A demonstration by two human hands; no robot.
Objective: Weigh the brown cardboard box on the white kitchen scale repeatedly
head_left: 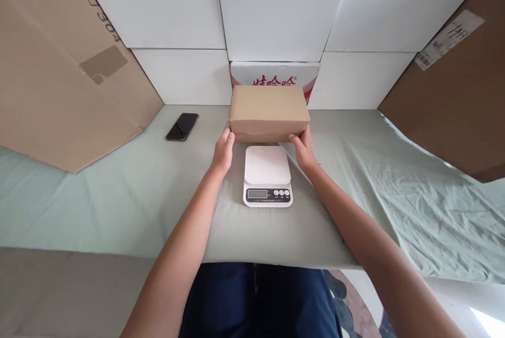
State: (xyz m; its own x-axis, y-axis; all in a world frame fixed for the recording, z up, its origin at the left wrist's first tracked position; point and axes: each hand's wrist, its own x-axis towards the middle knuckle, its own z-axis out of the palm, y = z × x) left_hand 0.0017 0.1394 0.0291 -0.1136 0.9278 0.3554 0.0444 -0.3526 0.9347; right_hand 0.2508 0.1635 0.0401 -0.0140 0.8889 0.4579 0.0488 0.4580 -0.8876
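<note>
A brown cardboard box [270,104] is held between both my hands, just beyond a white kitchen scale [267,165]. My left hand [224,149] grips the box's near left corner, thumb on the front side. At the near right corner my right hand [303,147] holds it the same way, thumb against the front. Whether the box's underside touches the cloth is hidden. The scale lies flat with a bare platform; its small display and several round buttons face me, and no digits can be made out on the display.
A black phone [182,126] lies to the left on the pale green cloth [189,196]. Behind the box stands a white carton with red lettering [275,72] against white panels [284,7]. Large cardboard sheets rise at left [59,64] and right [457,96].
</note>
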